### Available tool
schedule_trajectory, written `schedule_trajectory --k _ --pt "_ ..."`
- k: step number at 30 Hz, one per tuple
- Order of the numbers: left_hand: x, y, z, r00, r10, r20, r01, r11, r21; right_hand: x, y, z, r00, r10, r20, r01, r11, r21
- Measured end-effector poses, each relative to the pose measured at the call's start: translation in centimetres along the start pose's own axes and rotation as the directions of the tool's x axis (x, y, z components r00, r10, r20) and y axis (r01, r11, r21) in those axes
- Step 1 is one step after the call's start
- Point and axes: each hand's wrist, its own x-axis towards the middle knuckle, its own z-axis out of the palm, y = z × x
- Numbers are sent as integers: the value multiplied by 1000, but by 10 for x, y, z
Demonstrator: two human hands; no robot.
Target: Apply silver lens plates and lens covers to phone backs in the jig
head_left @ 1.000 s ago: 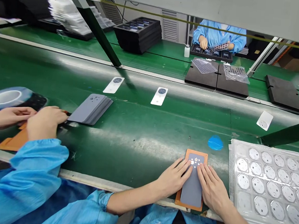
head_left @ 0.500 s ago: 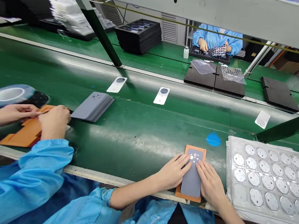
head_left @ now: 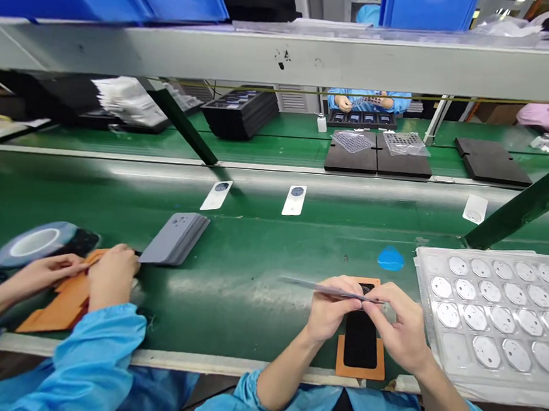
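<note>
My left hand (head_left: 331,308) and my right hand (head_left: 396,323) pinch a thin grey phone back panel (head_left: 303,286). It is seen nearly edge-on, reaching out to the left past my left hand. Both sets of fingertips meet near its right end. Below my hands lies an orange fixture (head_left: 380,370) with a black recessed middle (head_left: 361,339). My fingers hide the fixture's upper part in places.
To my right sits a clear tray (head_left: 453,356) of round silvery pieces. A blue patch (head_left: 391,258) lies ahead. Grey panels (head_left: 169,241) are stacked to the left, near a co-worker's hands (head_left: 111,278) on orange fixtures (head_left: 60,306). White cards (head_left: 294,200) lie farther back.
The grey panel has come up off the orange fixture, baring its black middle. My hands went from lying on the panel to pinching it, tilted. The view has tipped upward.
</note>
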Motion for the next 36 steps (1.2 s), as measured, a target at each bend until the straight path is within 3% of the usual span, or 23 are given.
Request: schedule_trajectory --k 3,6,9,14,17,19,21,24,26,28,30,33,36 --pt "0 3 1 995 86 56 -83 995 -48 0 -8 5 996 -92 -10 92 996 10" --pt "0 6 -3 975 150 164 -148 989 -26 0 -14 4 988 -155 27 155 988 3" --pt "-2 8 -6 958 209 198 -219 975 33 0 -18 2 981 -185 56 184 982 29" --pt "-7 7 -8 980 23 195 -121 854 507 -1 -22 2 979 -190 71 186 981 55" --pt "-5 6 -6 985 -46 168 -61 812 580 -4 -19 3 982 -186 44 183 981 64" --pt "-1 6 -1 985 -72 156 -38 796 604 -10 -10 4 992 -128 13 126 987 103" --pt "3 8 6 985 -77 153 -31 798 601 -20 4 5 998 33 -46 -24 982 185" --pt "10 12 19 987 -104 119 25 846 533 -36 29 7 923 349 -161 -267 883 386" --pt "13 16 26 993 -94 71 45 858 512 -43 41 5 874 469 -126 -369 810 457" --pt "15 20 30 997 -14 71 -27 837 546 -45 45 0 871 491 -15 -440 794 419" --pt "14 22 31 983 85 161 -164 802 574 -41 45 -7 893 445 69 -439 824 360" --pt "12 24 32 942 181 282 -316 763 564 -34 42 -14 934 346 90 -355 870 343" --pt "11 27 31 921 221 320 -372 742 558 -29 42 -15 949 305 83 -314 884 345"
